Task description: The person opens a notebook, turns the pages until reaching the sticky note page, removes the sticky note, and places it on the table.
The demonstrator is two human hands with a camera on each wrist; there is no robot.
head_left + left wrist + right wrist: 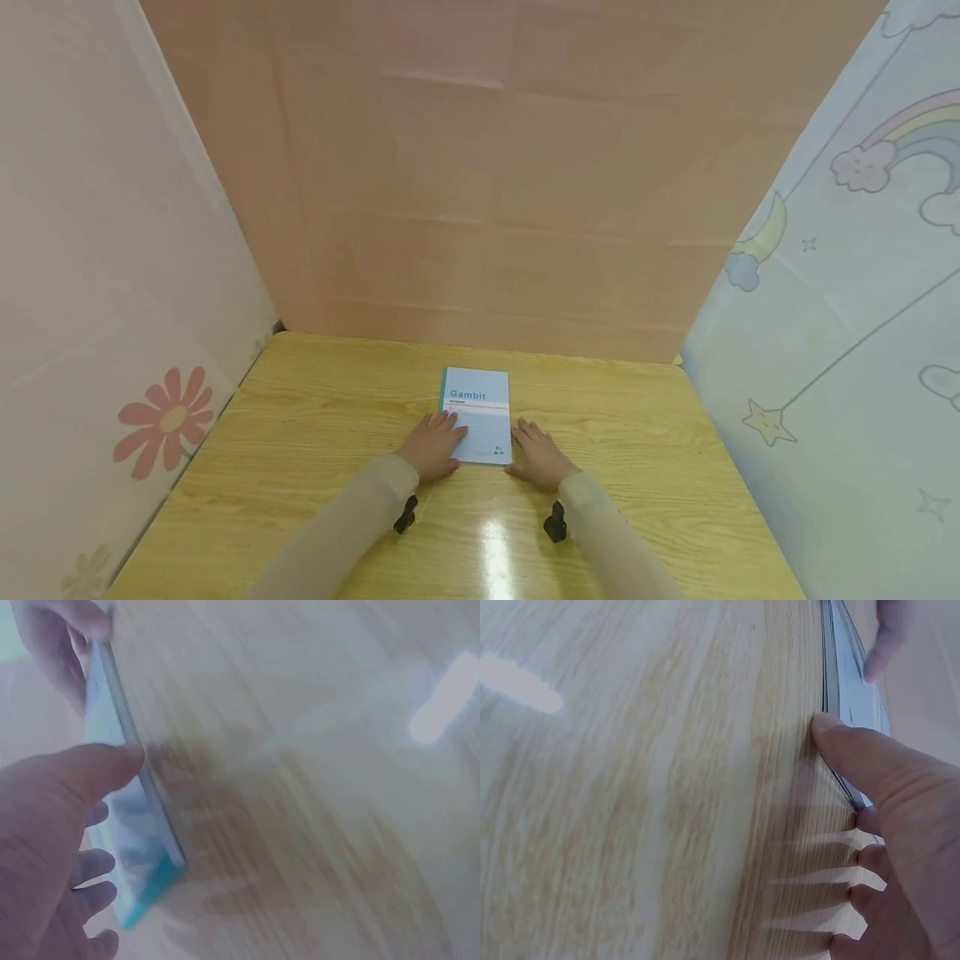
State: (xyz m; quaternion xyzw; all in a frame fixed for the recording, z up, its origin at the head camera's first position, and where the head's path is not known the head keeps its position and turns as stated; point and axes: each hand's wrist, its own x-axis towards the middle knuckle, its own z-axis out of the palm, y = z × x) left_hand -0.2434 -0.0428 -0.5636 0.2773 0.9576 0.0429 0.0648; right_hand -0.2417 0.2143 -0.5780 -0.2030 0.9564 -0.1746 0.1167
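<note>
A notebook [487, 429] with a pale blue and white cover, "Gambit" printed on it and a green spine along its left side, lies closed on the wooden table. My left hand [432, 447] rests over its lower left part, fingers spread on the cover. In the left wrist view that thumb lies at the near edge of the notebook [135, 817]. Beside the lower right edge is my right hand [542, 457], fingers extended and palm down. Its thumb meets the notebook's edge near the corner in the right wrist view, with the fingertips along the side.
The wooden table [315, 417] ends at a plain orange-brown backdrop [480, 208]. Patterned cloth walls stand on the left [112, 250] and right [847, 333]. A bright light reflection shows on the table between the forearms. Dark wrist devices hang under both sleeves.
</note>
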